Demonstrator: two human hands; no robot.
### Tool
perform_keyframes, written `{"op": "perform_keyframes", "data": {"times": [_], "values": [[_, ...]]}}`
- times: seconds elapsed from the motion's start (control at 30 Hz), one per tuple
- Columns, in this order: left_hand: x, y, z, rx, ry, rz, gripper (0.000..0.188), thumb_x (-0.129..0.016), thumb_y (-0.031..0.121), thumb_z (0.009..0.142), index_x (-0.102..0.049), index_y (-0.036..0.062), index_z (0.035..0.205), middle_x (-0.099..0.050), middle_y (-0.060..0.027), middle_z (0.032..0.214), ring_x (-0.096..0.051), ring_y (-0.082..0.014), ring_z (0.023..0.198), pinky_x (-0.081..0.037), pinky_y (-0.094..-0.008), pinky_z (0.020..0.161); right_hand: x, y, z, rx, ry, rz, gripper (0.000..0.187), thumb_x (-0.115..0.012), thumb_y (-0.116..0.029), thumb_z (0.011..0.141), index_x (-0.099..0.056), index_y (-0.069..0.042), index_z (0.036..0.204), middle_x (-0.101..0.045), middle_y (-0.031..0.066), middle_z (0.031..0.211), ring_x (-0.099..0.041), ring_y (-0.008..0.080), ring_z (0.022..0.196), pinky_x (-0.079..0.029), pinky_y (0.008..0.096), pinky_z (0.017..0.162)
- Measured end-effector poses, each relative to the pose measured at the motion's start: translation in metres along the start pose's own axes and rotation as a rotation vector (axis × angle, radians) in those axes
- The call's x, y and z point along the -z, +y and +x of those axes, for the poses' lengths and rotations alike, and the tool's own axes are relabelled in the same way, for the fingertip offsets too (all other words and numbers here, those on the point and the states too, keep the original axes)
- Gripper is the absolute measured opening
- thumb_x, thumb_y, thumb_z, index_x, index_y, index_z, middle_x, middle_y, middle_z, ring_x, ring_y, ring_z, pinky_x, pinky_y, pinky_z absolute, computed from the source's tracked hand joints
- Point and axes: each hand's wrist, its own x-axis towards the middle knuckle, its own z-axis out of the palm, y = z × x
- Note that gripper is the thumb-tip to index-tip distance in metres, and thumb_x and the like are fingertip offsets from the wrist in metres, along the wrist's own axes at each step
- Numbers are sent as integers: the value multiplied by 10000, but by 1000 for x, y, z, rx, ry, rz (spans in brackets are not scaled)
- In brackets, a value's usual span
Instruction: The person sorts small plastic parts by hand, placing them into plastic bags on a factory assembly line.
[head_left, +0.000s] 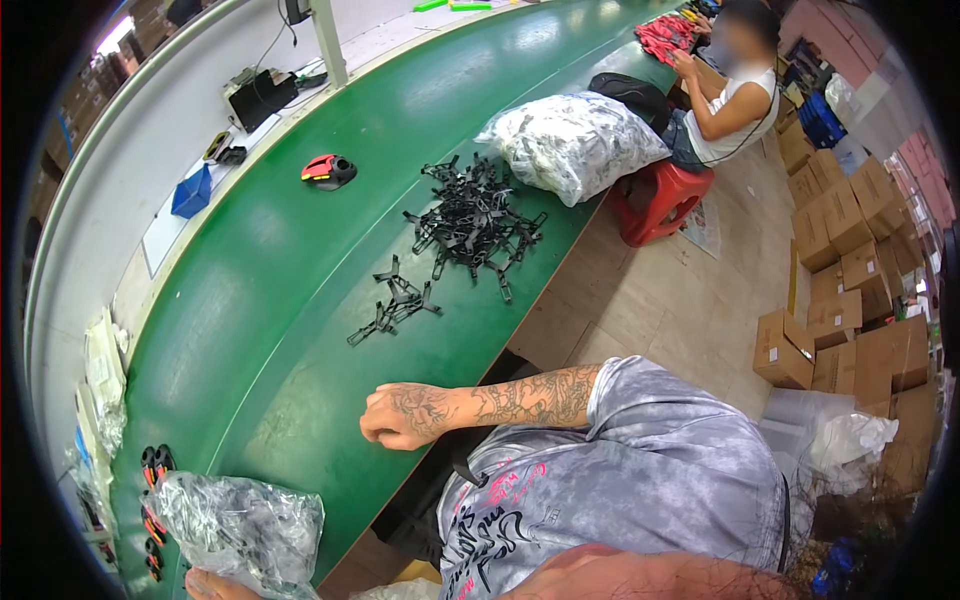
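My right hand [402, 416] is closed in a fist over the green table's near edge; whatever its fingers might hold is hidden. At the bottom left, only part of my left hand [215, 586] shows, against the lower side of a clear plastic bag [245, 525] with dark contents. The picture's edge and the bag hide its fingers. Several red-and-black parts [155, 510] lie left of this bag. Beyond my right hand, a small group of black Y-shaped plastic pieces [397, 303] lies on the table, with a larger heap of black pieces [475, 220] farther off.
A bulging clear bag of pale pieces [580, 145] stands beyond the heap. One red-and-black part [328, 171] sits at mid-table, and a blue bin [192, 192] by the wall. Another person [735, 95] works near a red stool [660, 205]. Cardboard boxes [850, 270] are stacked right.
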Motion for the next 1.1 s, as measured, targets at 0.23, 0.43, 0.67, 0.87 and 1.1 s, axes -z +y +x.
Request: {"op": "perform_keyframes", "data": {"times": [0.23,0.43,0.67,0.87,1.1], "values": [[-33,180,-90,-47,-465,-796,97,-690,69,958,-625,0,978,-588,-61,898,-566,-175,808,-486,-306,722,4,-10,7,-190,81,387,218,-698,-265,898,-641,-59,937,-693,61,861,-666,273,856,-502,412,825],[-100,226,-139,262,-1011,-1283,225,-805,112,879,-614,20,955,-566,-6,848,-536,-93,732,-463,-246,643,6,-3,3,-310,-56,425,393,-746,-382,926,-721,-1,1022,-739,68,876,-692,205,802,-546,352,813],[-115,225,-147,454,-1219,-1536,419,-863,233,840,-610,-27,1049,-619,-60,763,-572,-126,558,-459,-258,477,11,5,7,-408,223,561,284,-747,-293,944,-746,-12,984,-729,61,796,-600,78,731,-502,313,672],[-126,214,-156,498,-1066,-1629,341,-813,239,897,-617,-17,1007,-620,-73,751,-556,-127,545,-446,-257,465,13,2,13,-375,127,479,257,-758,-249,932,-719,2,974,-700,55,740,-573,67,673,-494,297,641],[-135,195,-157,720,-1040,-1868,268,-742,182,945,-568,33,1085,-586,-80,975,-550,-108,585,-428,-221,441,8,16,5,-429,117,820,112,-720,-95,910,-679,4,945,-685,11,840,-601,55,756,-501,264,663]]}}
